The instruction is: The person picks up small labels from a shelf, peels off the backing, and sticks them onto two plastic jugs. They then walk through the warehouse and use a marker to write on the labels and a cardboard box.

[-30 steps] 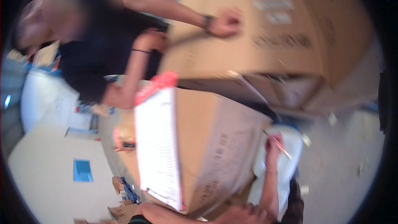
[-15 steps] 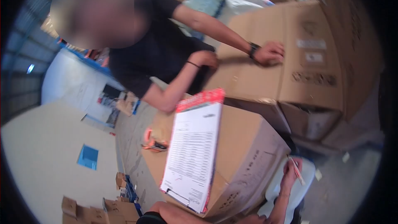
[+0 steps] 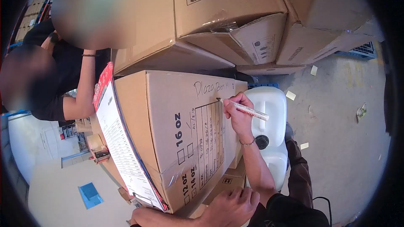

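Note:
In my right hand (image 3: 239, 115), a white marker (image 3: 251, 111) with a dark tip is pinched between the fingers. The tip is right at the printed table on the side of a large cardboard box (image 3: 164, 101), below the handwritten words "Plaza Blok H". My left hand (image 3: 235, 207) rests with curled fingers by my right forearm; what is under the fingers is hidden. A red clipboard (image 3: 108, 75) with a printed sheet (image 3: 122, 143) lies along the top of this box, its clip toward my left arm.
A person (image 3: 86, 80) leans beside a bigger carton (image 3: 143, 21) behind the box. A white plastic jerrycan (image 3: 269, 105) with a black cap stands by my right arm. A tape dispenser (image 3: 99, 151) sits beyond the clipboard. Paper scraps (image 3: 290, 95) lie on the floor.
My view has swung down and closer to the box side. My right hand has brought the marker from beside the jerrycan to the printed table. The other person's arms have shifted.

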{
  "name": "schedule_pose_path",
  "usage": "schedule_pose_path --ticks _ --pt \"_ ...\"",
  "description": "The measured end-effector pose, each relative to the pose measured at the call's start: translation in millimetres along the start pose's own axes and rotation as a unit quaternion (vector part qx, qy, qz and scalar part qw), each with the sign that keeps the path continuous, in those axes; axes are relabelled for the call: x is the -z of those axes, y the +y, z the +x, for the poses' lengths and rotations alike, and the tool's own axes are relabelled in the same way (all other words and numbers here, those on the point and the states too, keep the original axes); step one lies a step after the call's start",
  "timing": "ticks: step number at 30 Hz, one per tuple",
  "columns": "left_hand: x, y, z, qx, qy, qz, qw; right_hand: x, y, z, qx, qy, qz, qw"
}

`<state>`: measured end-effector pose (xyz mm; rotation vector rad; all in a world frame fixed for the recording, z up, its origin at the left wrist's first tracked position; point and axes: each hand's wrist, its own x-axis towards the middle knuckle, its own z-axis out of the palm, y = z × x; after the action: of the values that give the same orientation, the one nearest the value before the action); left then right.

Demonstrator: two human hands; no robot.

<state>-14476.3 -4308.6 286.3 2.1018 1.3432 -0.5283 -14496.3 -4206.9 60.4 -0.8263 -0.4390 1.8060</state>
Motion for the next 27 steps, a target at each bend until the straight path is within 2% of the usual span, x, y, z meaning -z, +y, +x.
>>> schedule_pose_path --ticks 9,17,19,22,24,27 --pt "1 1 0 0.004 -0.047 -0.006 0.999 0 11 2 0.005 0.010 -0.013 1.000" --pt "-1 -1 -2 0.002 -0.031 -0.017 0.999 9 21 -1 0.007 -0.021 -0.033 0.999" --pt "1 -1 -1 0.001 -0.033 -0.017 0.999 5 18 0 0.011 0.017 -0.021 1.000" --pt "3 0 0 0.011 -0.076 -0.028 0.997 2 18 1 -0.002 0.003 -0.023 1.000" --pt "-1 0 -3 0.008 -0.029 -0.028 0.999 7 22 0 -0.002 -0.005 -0.013 1.000" --pt "-2 -1 -2 -0.003 -0.007 -0.009 1.000 8 22 1 0.011 -0.001 0.001 1.000"
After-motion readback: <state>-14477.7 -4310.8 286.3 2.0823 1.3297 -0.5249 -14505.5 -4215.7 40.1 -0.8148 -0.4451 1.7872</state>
